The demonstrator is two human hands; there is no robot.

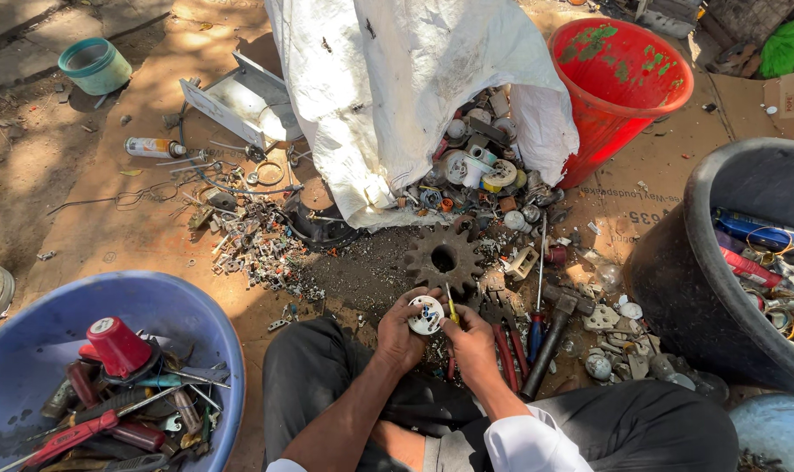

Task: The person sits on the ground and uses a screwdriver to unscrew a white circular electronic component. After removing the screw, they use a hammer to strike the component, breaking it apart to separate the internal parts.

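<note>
A: Hands first. What's held?

B: Left hand (pixel 400 330) curled around a small round white plastic fitting (pixel 427 315), disc-shaped, flat face up toward the camera, a few small holes and metal bits in it. Lower centre of frame, above the person's lap. It's round, so no long axis to speak of.

A: Right hand?

B: Right hand (pixel 471 343) closed on a thin yellow-handled screwdriver (pixel 451 310). Long axis runs near vertical in frame; which end is the tip I can't tell. It sits at the disc's right edge.

A: Around them?

B: Just above the hands, a dark rusty toothed steel gear (pixel 443 257) with a round bore, lying flat on the dirt ground (pixel 108 236). To the right, red-handled pliers (pixel 506 345), a blue-handled screwdriver (pixel 537 323) and a hammer (pixel 556 328) with a dark handle, all lying roughly vertical in frame.

A: Containers?

B: Blue plastic basin (pixel 196 323) lower left, smooth, full of tools and a red cone-shaped cap (pixel 117 345). Red plastic bucket (pixel 620 83) upper right. Black tub (pixel 677 288) at right edge holding cables. White woven sack (pixel 397 79) top centre, crumpled, spilling round sockets and scrap. Small teal bowl (pixel 94 64) upper left.
</note>
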